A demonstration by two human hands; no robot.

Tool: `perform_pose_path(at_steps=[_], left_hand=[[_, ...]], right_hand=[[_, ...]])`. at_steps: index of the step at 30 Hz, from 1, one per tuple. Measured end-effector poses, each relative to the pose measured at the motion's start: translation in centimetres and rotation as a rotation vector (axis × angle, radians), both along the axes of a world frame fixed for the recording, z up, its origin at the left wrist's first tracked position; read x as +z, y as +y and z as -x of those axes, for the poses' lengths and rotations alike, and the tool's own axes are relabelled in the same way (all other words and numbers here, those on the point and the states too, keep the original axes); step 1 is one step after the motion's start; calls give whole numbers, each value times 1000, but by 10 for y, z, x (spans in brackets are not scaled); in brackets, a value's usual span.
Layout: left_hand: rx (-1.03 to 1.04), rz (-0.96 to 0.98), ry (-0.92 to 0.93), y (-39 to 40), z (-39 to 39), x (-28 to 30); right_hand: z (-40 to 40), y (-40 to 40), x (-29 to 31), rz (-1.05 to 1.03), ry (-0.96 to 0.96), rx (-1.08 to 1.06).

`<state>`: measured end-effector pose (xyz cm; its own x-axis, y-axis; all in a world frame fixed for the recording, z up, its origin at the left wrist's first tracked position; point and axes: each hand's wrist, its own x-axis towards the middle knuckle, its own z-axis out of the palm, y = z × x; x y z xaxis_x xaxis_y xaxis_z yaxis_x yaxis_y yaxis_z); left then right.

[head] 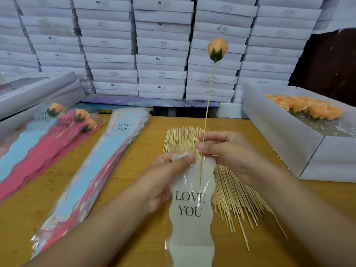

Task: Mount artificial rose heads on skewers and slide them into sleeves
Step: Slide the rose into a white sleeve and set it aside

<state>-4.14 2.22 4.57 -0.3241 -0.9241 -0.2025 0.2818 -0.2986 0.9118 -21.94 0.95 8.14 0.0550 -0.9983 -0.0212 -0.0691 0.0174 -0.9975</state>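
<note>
An orange rose head (217,49) with green sepals sits on top of a thin wooden skewer (209,97) that stands nearly upright. My right hand (227,151) pinches the skewer low down. Its lower tip is inside the mouth of a white "LOVE YOU" sleeve (191,214). My left hand (167,174) grips the top left edge of that sleeve, thumb on its front. The sleeve hangs down toward me over the wooden table (134,151).
A pile of loose skewers (237,191) lies under my hands. A stack of blue and pink sleeves (107,164) lies to the left, finished roses in sleeves (57,120) farther left. A white box of orange rose heads (308,110) stands at right. Stacked white boxes (161,47) fill the back.
</note>
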Motion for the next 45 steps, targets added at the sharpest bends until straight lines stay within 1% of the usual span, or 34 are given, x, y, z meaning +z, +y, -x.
perform_pose_path(at_steps=[10, 16, 20, 23, 26, 31, 36, 41, 45], left_hand=[[-6, 27, -26, 0, 0, 0], [13, 23, -40, 0, -1, -1], [5, 14, -23, -1, -1, 0], [-14, 18, -56, -1, -1, 1], [-32, 18, -111, 0, -2, -1], [-23, -1, -155, 0, -2, -2], [-1, 14, -127, -1, -3, -1], [-14, 9, -111, 0, -3, 1], [-2, 8, -93, -1, -4, 1]], right_hand=[[-5, 1, -2, 50, -34, -15], [-4, 1, -1, 64, 60, 2], [-3, 0, 2, 79, 63, -16], [-3, 0, 4, 84, 95, -22], [2, -2, 14, 100, 94, -56], [13, -9, 51, 187, 42, -156], [17, -11, 70, 237, 40, -182], [13, -11, 70, 242, -1, -175], [8, -12, 64, 220, 17, -142]])
